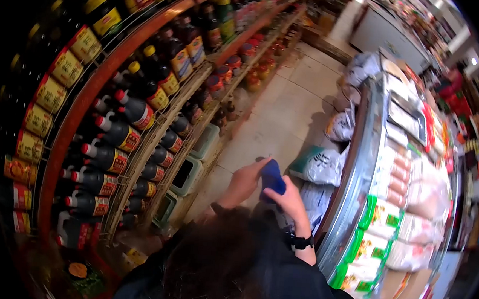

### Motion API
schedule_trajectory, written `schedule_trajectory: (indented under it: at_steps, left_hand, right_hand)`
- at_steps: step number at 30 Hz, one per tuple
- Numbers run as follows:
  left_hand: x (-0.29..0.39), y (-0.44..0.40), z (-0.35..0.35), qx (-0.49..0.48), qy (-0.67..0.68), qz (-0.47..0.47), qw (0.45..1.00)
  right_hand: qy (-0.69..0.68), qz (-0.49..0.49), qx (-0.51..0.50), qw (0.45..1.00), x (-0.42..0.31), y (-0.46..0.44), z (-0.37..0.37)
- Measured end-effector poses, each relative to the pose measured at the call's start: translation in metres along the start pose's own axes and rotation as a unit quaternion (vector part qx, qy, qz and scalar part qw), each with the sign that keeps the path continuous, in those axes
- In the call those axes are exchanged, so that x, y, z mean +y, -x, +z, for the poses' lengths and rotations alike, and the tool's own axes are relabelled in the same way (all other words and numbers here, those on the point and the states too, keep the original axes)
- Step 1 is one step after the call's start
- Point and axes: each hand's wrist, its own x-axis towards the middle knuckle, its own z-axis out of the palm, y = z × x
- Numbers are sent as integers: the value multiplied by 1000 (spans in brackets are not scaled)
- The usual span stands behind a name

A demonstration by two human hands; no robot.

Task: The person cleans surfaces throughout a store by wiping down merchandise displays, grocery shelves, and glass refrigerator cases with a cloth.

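Note:
Between my two hands is a small dark blue thing (pixel 272 180), smooth-looking and perhaps a folded cloth; blur hides its exact kind. My left hand (pixel 244 182) closes on its upper left edge with the fingertips. On the other side, my right hand (pixel 290 197) grips it, the thumb lying across its face. A black band (pixel 302 242) circles my right wrist. Both hands are held in front of my body, above the tiled aisle floor (pixel 298 93).
Shelves on the left hold rows of dark sauce bottles (pixel 110 159), jars (pixel 252 82) and plastic tubs (pixel 186 175). To the right runs a display case (pixel 332 210) topped with packaged foods (pixel 369 248). Filled bags (pixel 318 164) lie along its base, narrowing the aisle.

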Motion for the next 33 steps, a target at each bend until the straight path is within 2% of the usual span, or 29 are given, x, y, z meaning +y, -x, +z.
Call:
schedule_trajectory:
  at_steps: [1, 2, 4, 6, 8, 9, 12, 13, 14, 16, 17, 18, 20, 21, 22, 23, 24, 26, 28, 30, 31, 32, 33]
  left_hand:
    - [-6, -5, -10, 69, 1, 32, 997]
    - [-11, -6, -20, 88, -2, 18, 996]
    - [-15, -5, -41, 87, -77, -73, 991]
    - [-31, -3, -55, 134, -90, -94, 982]
    - [-48, 6, -69, 72, -42, -211, 974]
    - [-67, 14, -67, 98, -79, -202, 971]
    - [-59, 7, -84, 84, -70, -249, 962]
    - [-56, 4, -82, 143, -65, -253, 955]
    - [-55, -3, -83, 156, -70, -260, 951]
    - [-40, -16, -91, 185, -70, -321, 926]
    - [-34, -22, -92, 233, -80, -312, 918]
    - [-29, -28, -92, 240, -80, -322, 912]
    - [-24, -39, -93, 362, -90, -268, 888]
    - [-27, -41, -93, 389, -90, -268, 877]
    - [-22, -45, -96, 394, -97, -272, 872]
    - [-14, -49, -99, 403, -109, -322, 849]
    - [-9, -50, -102, 411, -121, -372, 824]
    - [-13, -46, -107, 442, -120, -372, 807]
    - [-14, -46, -115, 496, -163, -436, 733]
    - [-26, -43, -132, 533, -171, -405, 723]
    - [-33, -46, -144, 537, -218, -375, 724]
    - [-39, -47, -156, 539, -262, -344, 723]
    - [-44, -50, -170, 521, -244, -363, 733]
  right_hand:
    - [54, -50, -12, 997, 8, -18, 9]
    - [104, -101, -26, 989, 23, -38, 19]
    - [134, -135, -66, 979, 22, -68, 29]
    - [128, -83, -141, 978, 4, -99, 31]
    - [125, -32, -172, 976, -12, -134, 31]
    - [145, -144, -157, 966, -11, -153, 30]
    - [193, -185, -198, 943, -45, -190, 28]
    - [166, -250, -180, 937, -43, -203, 32]
    - [165, -259, -193, 932, -43, -219, 34]
    - [159, -363, -206, 895, -54, -241, 36]
    - [170, -358, -227, 890, -58, -249, 36]
    - [170, -359, -239, 886, -61, -258, 36]
    - [154, -354, -309, 869, -66, -274, 38]
    - [151, -359, -318, 864, -74, -277, 40]
    - [152, -234, -381, 881, -88, -276, 41]
    - [152, -104, -436, 881, -97, -277, 45]
    - [149, -108, -443, 877, -100, -281, 53]
    - [96, -158, -482, 856, -102, -283, 67]
    - [110, -129, -522, 836, -112, -286, 82]
    - [124, -204, -521, 820, -115, -288, 101]
    - [90, -241, -498, 828, -126, -286, 110]
    - [87, -237, -497, 830, -135, -284, 121]
    - [59, -254, -460, 849, -145, -284, 132]
